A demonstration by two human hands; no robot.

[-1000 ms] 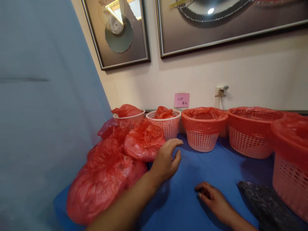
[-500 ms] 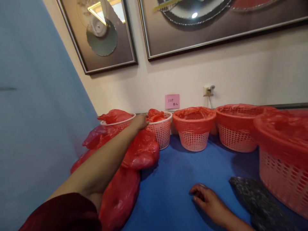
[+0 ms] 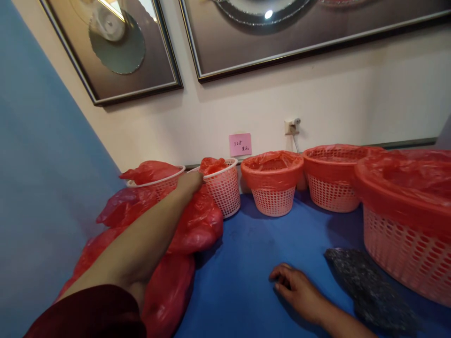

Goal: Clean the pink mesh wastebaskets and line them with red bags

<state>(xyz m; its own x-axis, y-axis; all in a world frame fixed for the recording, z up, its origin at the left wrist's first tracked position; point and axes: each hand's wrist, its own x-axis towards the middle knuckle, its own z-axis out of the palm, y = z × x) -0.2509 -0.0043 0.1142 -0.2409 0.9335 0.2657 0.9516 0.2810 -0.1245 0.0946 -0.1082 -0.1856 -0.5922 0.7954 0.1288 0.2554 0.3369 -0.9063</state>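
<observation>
Left hand (image 3: 192, 180): fingers closed on the near rim of a perforated basket (image 3: 225, 192). Basket: white-rimmed, red plastic (image 3: 213, 165) inside, tilted, just beyond that hand. Left arm outstretched over filled red bags (image 3: 202, 227). Right hand (image 3: 294, 287): half-open, loosely curled, nothing visible in it, low over the bench (image 3: 243, 267), well apart from the basket.

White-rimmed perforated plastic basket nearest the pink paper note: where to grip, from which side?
Probably the thin right rim of the basket, coming from front right: the rim is bare there, whereas a crumpled red plastic bag crowds its left front.
</observation>
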